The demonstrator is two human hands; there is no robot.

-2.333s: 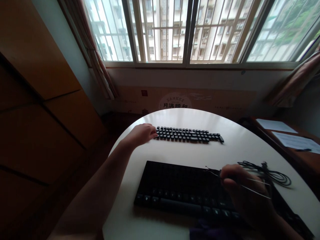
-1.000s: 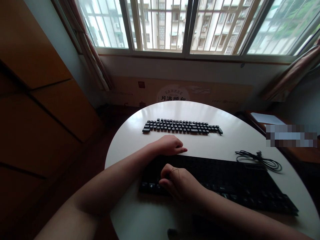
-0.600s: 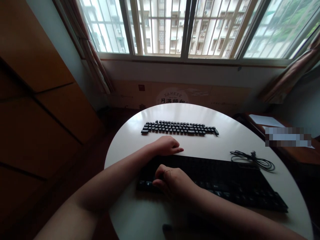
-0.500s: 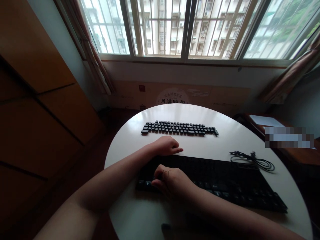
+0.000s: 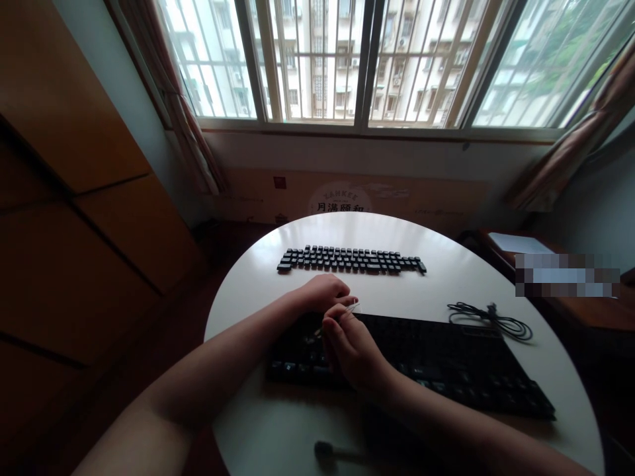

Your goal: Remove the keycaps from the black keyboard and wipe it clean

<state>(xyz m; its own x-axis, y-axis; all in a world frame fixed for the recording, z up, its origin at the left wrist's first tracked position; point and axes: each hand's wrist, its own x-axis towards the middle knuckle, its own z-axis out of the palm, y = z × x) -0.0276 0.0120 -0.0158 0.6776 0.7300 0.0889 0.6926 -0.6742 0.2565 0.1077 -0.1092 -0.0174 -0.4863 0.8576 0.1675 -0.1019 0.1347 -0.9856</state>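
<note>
A black keyboard (image 5: 397, 340) lies on the white round table, with key rows along its near side and many keys off its upper area. My right hand (image 5: 354, 344) is over its left part, fingers pinched around a thin wire keycap puller (image 5: 353, 307). Pale wire ends stick out past the fingers. My left hand (image 5: 325, 292) rests at the keyboard's far left edge, curled, one finger pointing right close to the wire. What lies under its fingers is hidden. Behind it, loose black keycaps (image 5: 352, 259) stand in rows.
A coiled black cable (image 5: 496, 320) lies to the right behind the keyboard. Near the front edge of the table (image 5: 262, 423) is a dark-headed tool with a handle (image 5: 325, 451), blurred. A brown side table (image 5: 570, 311) stands at the right, and a wooden cabinet (image 5: 99, 251) at the left.
My right hand has lifted and moved up and right, closer to my left hand, turning so the wire ends point away. My left hand has stayed put. The view has tilted slightly.
</note>
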